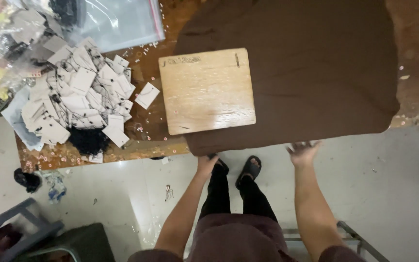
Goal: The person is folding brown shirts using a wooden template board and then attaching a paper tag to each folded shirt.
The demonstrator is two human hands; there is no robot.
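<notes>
My right hand [302, 151] is spread wide, fingers apart and blurred, just short of the near edge of the brown cloth [316, 63], holding nothing. My left hand [206, 162] reaches that same edge; its fingers are hidden against the cloth, so I cannot tell whether they grip it. The cloth covers the right part of the table [73, 156]. A wooden board [207, 90] lies flat on the cloth. Farther left, a heap of white tags [81, 94] with black strings sits on the table. A clear plastic bag [117, 19] is cut off at the top.
</notes>
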